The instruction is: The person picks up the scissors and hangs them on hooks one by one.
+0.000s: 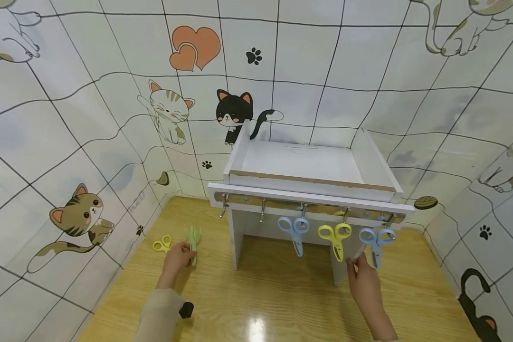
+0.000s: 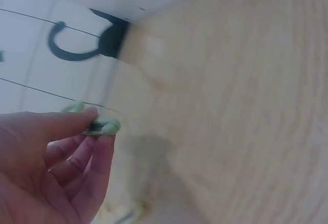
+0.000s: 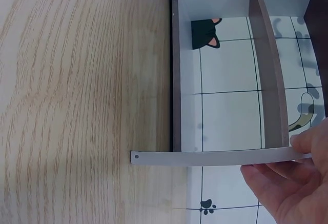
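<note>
My left hand (image 1: 178, 258) pinches light green scissors (image 1: 194, 243) between thumb and fingertips, seen nearly end-on in the left wrist view. Just left of that hand, yellow scissors (image 1: 162, 243) lie on the table. At the right, my right hand (image 1: 365, 281) grips the front edge of the white stand's side panel (image 3: 215, 158), thumb on one side and fingers on the other. From hooks on the stand's front rail hang blue scissors (image 1: 296, 233), yellow scissors (image 1: 336, 237) and another blue pair (image 1: 376, 242), the last just above my right hand.
Two hooks on the rail's left, one of them a bare hook (image 1: 262, 211), carry nothing. A white open tray (image 1: 308, 164) forms the stand's top. A small black object (image 1: 186, 310) sits on the wooden table (image 1: 273, 294) near my left sleeve. Cat-patterned walls surround the table.
</note>
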`<state>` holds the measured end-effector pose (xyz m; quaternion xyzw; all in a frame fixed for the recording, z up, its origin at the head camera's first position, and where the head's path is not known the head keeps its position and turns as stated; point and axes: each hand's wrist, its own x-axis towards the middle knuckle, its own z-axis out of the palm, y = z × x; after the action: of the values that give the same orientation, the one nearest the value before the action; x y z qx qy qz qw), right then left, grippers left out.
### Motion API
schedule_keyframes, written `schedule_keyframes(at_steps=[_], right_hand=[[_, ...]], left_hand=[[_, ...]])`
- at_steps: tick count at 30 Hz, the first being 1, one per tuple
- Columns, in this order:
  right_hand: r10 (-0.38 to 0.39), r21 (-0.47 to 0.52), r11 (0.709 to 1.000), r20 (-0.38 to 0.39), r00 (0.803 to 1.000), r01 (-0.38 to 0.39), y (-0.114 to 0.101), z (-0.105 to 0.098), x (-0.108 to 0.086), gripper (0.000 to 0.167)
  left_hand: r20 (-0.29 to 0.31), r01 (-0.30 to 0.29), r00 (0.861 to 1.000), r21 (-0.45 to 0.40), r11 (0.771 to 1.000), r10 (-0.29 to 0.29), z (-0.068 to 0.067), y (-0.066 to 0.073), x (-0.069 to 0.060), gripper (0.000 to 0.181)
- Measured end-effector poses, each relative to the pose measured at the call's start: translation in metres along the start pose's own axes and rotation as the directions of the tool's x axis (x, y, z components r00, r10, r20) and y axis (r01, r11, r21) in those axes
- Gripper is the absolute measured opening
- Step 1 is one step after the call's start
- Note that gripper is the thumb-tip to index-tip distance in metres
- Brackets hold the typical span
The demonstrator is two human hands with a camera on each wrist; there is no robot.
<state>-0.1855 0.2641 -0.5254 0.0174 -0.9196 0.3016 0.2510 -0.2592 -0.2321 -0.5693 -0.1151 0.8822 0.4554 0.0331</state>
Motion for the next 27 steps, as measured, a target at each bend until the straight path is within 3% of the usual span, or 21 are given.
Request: schedule_keyframes(at_steps=[5,9,15,21,27], right_hand=[[-0.01,0.004,1.0,-0.012,1.0,0.01,-0.002,-0.001,0.0,0.021],[0.006,-0.001,1.0,0.01,1.0,-0.006,-0.003,-0.002,0.0,0.021],[0.006,-0.008,1.0,-0.003,1.0,-0.006,-0.003,-0.001,0.0,0.022],[-0.003,-0.006,1.0,-0.024,1.0,0.002,-0.002,0.0,0.0,0.02],[0.012,0.003,1.0,-0.007,1.0,-0.012,-0.002,0.0,0.0,0.02]], left_hand=[[0.0,-0.013,1.0,-0.178,0.984,0.013,-0.008,0.019,-0.003,0.028],[-0.003,-0.045,0.999,-0.257,0.965,0.046,-0.018,0.044,-0.01,0.029],[-0.053,-0.146,0.989,-0.335,0.931,0.136,-0.033,0.083,-0.026,0.031],[-0.152,-0.267,0.962,-0.381,0.885,0.225,-0.042,0.119,-0.049,0.026],[-0.226,-0.376,0.924,-0.408,0.832,0.307,-0.049,0.147,-0.073,0.021]])
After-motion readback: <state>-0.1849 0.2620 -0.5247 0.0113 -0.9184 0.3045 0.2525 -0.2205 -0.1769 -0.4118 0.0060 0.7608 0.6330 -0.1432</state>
